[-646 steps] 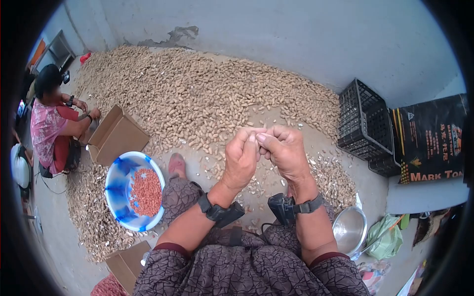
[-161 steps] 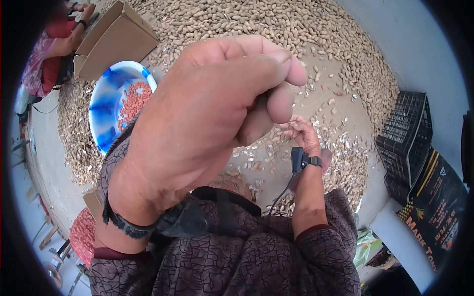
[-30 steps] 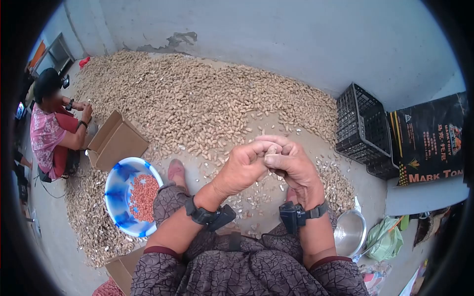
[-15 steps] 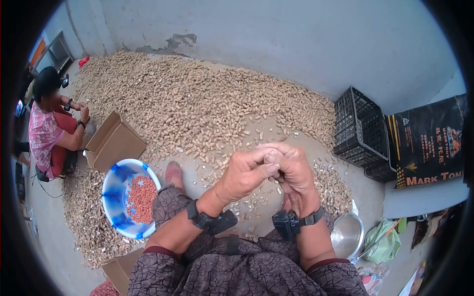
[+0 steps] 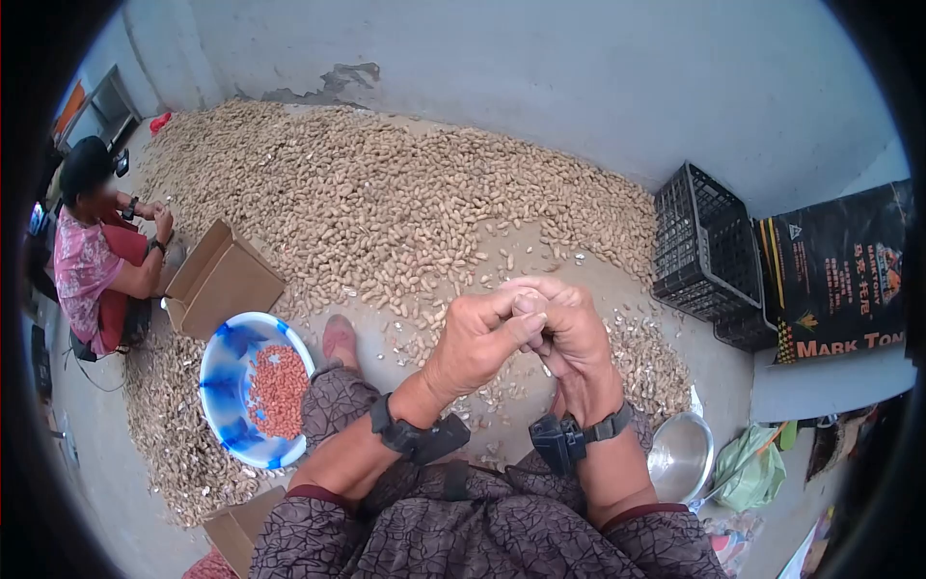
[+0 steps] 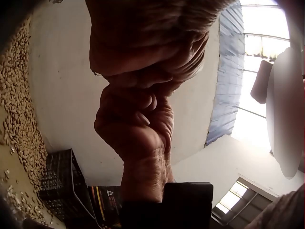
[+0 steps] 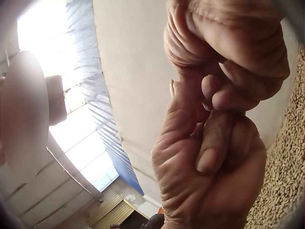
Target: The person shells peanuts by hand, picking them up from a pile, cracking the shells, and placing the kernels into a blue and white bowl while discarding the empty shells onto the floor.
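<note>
In the head view my left hand (image 5: 473, 347) and right hand (image 5: 582, 338) meet in front of my body, above the floor. Both thumbs press in at the fingertips, and the other fingers curl. They pinch what appears to be a peanut, now almost wholly hidden by the fingers. The left wrist view has the right hand (image 6: 136, 129) below the left, fingertips together. From the right wrist, the left hand's (image 7: 205, 176) curled fingers meet the right fingertips. Left of my knee stands a blue-and-white basin (image 5: 214, 391) with reddish shelled peanuts (image 5: 278, 396) inside.
A wide heap of unshelled peanuts (image 5: 367, 203) spreads along the wall. Empty shells (image 5: 169, 415) lie at left, near a cardboard box (image 5: 227, 280) and a squatting person (image 5: 92, 261). At right are a black crate (image 5: 699, 241), a black sack (image 5: 839, 275) and a metal bowl (image 5: 680, 458).
Several seconds ago my hands were apart, the left raised near the camera. Over the last second they stay joined; the thumbs have come together over the peanut, which showed between the fingers before.
</note>
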The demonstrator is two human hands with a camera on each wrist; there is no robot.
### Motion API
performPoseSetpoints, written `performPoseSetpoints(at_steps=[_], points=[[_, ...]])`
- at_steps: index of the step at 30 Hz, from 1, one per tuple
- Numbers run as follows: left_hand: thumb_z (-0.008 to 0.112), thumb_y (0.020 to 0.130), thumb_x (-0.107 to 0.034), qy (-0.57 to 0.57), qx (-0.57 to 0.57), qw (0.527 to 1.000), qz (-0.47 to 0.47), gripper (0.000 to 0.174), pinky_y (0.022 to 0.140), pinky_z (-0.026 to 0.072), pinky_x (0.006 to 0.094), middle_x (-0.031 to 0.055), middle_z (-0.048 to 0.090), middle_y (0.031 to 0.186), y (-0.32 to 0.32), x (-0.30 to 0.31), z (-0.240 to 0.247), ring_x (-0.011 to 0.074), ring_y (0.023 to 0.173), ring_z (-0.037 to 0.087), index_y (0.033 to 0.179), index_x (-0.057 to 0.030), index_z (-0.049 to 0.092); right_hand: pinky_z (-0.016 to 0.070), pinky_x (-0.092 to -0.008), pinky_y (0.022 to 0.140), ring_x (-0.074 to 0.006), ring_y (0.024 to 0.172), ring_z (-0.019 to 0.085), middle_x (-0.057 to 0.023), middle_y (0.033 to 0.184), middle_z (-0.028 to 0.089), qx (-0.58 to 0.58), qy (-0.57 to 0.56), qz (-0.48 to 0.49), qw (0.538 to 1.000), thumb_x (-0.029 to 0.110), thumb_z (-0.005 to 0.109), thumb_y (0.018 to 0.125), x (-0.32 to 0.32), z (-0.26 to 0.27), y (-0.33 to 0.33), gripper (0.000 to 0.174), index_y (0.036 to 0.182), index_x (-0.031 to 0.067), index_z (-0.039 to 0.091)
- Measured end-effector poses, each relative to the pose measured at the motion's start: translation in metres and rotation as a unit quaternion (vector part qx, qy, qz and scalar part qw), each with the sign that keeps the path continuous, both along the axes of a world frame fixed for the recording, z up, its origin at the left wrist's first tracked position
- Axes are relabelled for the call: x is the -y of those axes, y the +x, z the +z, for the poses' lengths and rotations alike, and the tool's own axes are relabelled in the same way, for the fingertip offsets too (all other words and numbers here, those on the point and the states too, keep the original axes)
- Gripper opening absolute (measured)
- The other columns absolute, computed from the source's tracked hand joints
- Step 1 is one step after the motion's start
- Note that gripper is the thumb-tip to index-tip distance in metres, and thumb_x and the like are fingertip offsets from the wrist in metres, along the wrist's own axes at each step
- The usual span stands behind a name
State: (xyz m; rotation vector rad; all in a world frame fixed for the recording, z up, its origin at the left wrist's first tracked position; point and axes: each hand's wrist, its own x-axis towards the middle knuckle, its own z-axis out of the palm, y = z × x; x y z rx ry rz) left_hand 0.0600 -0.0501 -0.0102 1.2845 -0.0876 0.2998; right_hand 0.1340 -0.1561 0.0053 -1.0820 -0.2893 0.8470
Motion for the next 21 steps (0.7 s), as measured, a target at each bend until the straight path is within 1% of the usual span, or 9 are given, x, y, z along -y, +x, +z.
performPoseSetpoints(at_steps=[3,4,5,7,11,13,14,16,21], points=[[0.054,0.083,-0.013,0.015,0.005,1.0,-0.014,0.02,0.06,0.0458,0.0224,0.0067,0.06,0.075,0.005,-0.001,-0.003,0.0108,0.067,0.057,0.089,0.005,0.059,0.0307,-0.0162,0.037,-0.0043,0.043,0.041,-0.0034,0.06,0.053,0.009,-0.005,-0.001,1.0,0.013,0.061,0.076,0.001,0.0,0.005,0.03,0.096,-0.0089,0.055],[0.054,0.083,-0.013,0.021,0.011,0.999,-0.023,0.022,0.062,0.0456,0.0224,0.0069,0.06,0.078,0.007,-0.002,-0.003,0.0104,0.068,0.057,0.094,0.0053,0.058,0.0317,-0.0159,0.038,-0.004,0.044,0.042,-0.0035,0.063,0.055,-0.01,0.012,0.023,1.0,0.012,0.062,0.076,0.004,-0.003,0.01,0.028,0.095,-0.0073,0.057],[0.054,0.083,-0.013,0.023,0.013,0.999,-0.022,0.022,0.062,0.0456,0.0224,0.0069,0.06,0.078,0.006,-0.004,0.001,0.0104,0.068,0.057,0.094,0.0053,0.058,0.0328,-0.0155,0.039,-0.0036,0.045,0.043,-0.0037,0.066,0.057,-0.028,0.028,0.048,0.998,0.011,0.063,0.076,0.006,-0.004,0.013,0.026,0.095,-0.0058,0.058],[0.053,0.083,-0.01,0.021,0.005,0.996,-0.085,0.023,0.065,0.0479,0.023,0.0084,0.059,0.091,0.004,-0.011,0.012,0.0102,0.075,0.057,0.099,0.0062,0.055,0.0325,-0.0154,0.039,-0.0033,0.045,0.042,-0.0034,0.066,0.057,-0.021,0.024,0.05,0.998,0.011,0.063,0.076,0.009,0.002,0.013,0.025,0.094,-0.0054,0.058],[0.053,0.083,-0.011,0.004,0.005,0.996,-0.089,0.026,0.063,0.0477,0.0223,0.0072,0.06,0.086,0.004,-0.01,0.009,0.0095,0.071,0.057,0.103,0.0058,0.055,0.0321,-0.0151,0.039,-0.0031,0.045,0.042,-0.0029,0.066,0.056,0.012,-0.006,0.022,1.0,0.012,0.063,0.076,0.006,0.002,0.005,0.022,0.091,-0.0041,0.058],[0.053,0.084,-0.014,0.01,-0.008,0.999,-0.045,0.023,0.06,0.0475,0.022,0.0064,0.061,0.075,0.004,-0.006,0.009,0.0092,0.065,0.058,0.095,0.0048,0.058,0.0321,-0.0152,0.038,-0.0033,0.044,0.043,-0.0032,0.065,0.056,0.015,0.009,0.012,1.0,0.012,0.063,0.076,0.005,0.002,0.002,0.022,0.09,-0.0039,0.058],[0.053,0.084,-0.014,0.007,-0.01,0.999,-0.044,0.023,0.06,0.0475,0.022,0.0064,0.061,0.075,0.004,-0.005,0.009,0.0092,0.065,0.058,0.095,0.0048,0.058,0.0321,-0.0153,0.038,-0.0035,0.044,0.043,-0.0034,0.065,0.056,0.017,0.024,0.004,1.0,0.012,0.063,0.076,0.004,0.002,0.001,0.021,0.089,-0.0037,0.058],[0.053,0.085,-0.021,0.043,0.001,0.999,0.001,0.026,0.055,0.0429,0.0201,0.0063,0.061,0.067,0.004,-0.003,0.009,0.0085,0.06,0.055,0.079,0.0028,0.062,0.0324,-0.0157,0.038,-0.0038,0.044,0.043,-0.0037,0.065,0.056,0.014,0.024,0.003,1.0,0.012,0.063,0.076,0.002,0.003,0.001,0.021,0.089,-0.0039,0.058],[0.052,0.085,-0.019,0.012,-0.01,1.0,0.015,0.024,0.053,0.0425,0.0196,0.0055,0.06,0.066,0.009,-0.003,-0.004,0.008,0.059,0.054,0.08,0.0026,0.061,0.0331,-0.0172,0.037,-0.0048,0.044,0.045,-0.0043,0.063,0.056,-0.009,0.025,0.005,1.0,0.012,0.062,0.076,-0.003,-0.004,0.008,0.02,0.087,-0.0042,0.059]])
